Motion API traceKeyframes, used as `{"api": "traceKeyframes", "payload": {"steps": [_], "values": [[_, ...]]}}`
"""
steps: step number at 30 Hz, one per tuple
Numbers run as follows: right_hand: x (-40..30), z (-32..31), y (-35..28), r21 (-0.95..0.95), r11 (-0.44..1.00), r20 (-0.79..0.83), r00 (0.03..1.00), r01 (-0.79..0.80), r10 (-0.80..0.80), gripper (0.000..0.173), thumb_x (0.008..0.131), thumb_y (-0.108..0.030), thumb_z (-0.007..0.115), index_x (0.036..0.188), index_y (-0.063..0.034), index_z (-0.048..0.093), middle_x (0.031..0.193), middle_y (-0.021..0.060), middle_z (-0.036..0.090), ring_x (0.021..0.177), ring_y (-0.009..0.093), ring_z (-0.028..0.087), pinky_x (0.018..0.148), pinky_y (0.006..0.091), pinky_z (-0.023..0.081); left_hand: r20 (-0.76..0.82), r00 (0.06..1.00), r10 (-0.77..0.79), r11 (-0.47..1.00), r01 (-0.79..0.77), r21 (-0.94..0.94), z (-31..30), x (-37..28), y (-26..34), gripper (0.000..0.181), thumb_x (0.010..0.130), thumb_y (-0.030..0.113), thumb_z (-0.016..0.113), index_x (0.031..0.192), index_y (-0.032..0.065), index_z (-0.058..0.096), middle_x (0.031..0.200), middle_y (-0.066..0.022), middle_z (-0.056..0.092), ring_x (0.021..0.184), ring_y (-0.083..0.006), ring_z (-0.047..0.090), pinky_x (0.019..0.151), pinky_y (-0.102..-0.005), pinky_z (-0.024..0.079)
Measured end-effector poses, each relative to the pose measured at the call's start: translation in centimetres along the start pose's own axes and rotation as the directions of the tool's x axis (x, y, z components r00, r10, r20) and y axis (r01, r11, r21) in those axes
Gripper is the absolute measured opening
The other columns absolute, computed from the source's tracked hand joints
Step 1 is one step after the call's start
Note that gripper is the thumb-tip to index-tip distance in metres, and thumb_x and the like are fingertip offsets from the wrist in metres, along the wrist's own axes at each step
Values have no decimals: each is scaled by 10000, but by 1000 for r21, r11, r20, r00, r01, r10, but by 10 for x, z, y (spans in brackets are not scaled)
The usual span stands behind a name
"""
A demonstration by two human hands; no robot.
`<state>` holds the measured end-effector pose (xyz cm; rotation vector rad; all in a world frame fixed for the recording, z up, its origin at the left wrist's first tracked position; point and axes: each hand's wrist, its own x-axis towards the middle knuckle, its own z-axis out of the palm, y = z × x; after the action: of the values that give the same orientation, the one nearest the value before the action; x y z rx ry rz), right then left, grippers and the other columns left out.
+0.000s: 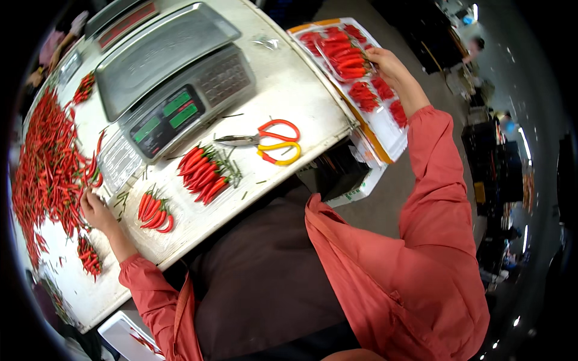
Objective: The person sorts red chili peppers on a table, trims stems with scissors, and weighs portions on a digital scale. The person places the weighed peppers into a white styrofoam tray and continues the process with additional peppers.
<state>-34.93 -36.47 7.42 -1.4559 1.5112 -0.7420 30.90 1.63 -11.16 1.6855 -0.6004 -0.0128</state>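
Note:
My right hand (389, 67) grips the edge of a clear plastic tray of red chillies (345, 56). That tray is above a white foam box (393, 146) with other packs of red chillies (362, 95) in it. At the near edge of a large heap of loose red chillies (49, 167) is my left hand (97, 212), its fingers bent; whether they hold a chilli is hidden. Two sorted groups lie on the table, a larger row of chillies (203, 173) and a smaller one (156, 212). Scissors (244, 140) with red and yellow handles rest beside the larger row.
A digital scale (180, 113) with a metal pan (167, 54) stands on the white table (289, 85). Cut green stems (121, 201) are scattered about. Chilli bundles (89, 257) lie by the heap. Below the table's edge is a white container (122, 331). Another person's arm (58, 49) shows across the table.

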Motion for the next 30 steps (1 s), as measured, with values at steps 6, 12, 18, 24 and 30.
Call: {"api": "traceKeyframes", "payload": {"steps": [6, 12, 18, 24, 30], "values": [[-31, -135, 142, -35, 986, -59, 986, -161, 159, 103, 970, -144, 530, 961, -59, 587, 829, 30, 603, 673, 138, 567, 581, 275, 454, -87, 993, 77, 988, -65, 141, -17, -17, 24, 262, 985, 227, 527, 1066, 10, 651, 760, 8, 546, 669, -81, 470, 600, -237, 403], [-69, -171, 219, -108, 949, -151, 949, -295, 278, 75, 958, -172, 543, 940, -118, 593, 807, -35, 593, 647, 63, 483, 564, 234, 376, -18, 999, 43, 987, -39, 157, -24, -42, 38, 266, 993, 253, 522, 1070, 33, 651, 761, 15, 536, 669, -80, 470, 614, -237, 400], [-66, -160, 246, -218, 935, -180, 954, -278, 242, 112, 948, -177, 558, 935, -81, 615, 796, -24, 599, 697, 91, 536, 610, 259, 427, 58, 995, 84, 957, -97, 272, -31, -54, 53, 268, 1009, 244, 493, 1056, 15, 624, 733, 13, 487, 659, -84, 444, 600, -245, 383], [-49, -166, 276, -632, 768, -216, 975, -98, -54, 192, 880, -213, 645, 888, -21, 649, 782, 94, 672, 732, 183, 632, 686, 332, 497, 84, 990, 109, 968, -125, 219, -30, -57, 63, 270, 1013, 242, 498, 1059, 8, 625, 720, 23, 483, 650, -70, 437, 597, -232, 378], [-48, -159, 267, -668, 737, -283, 951, -101, -126, 169, 817, -195, 652, 857, -35, 690, 858, 161, 691, 835, 315, 662, 755, 402, 511, 103, 988, 119, 971, -137, 195, -29, -58, 66, 261, 1014, 226, 501, 1073, 4, 627, 725, 22, 483, 651, -64, 431, 596, -226, 374]]}}
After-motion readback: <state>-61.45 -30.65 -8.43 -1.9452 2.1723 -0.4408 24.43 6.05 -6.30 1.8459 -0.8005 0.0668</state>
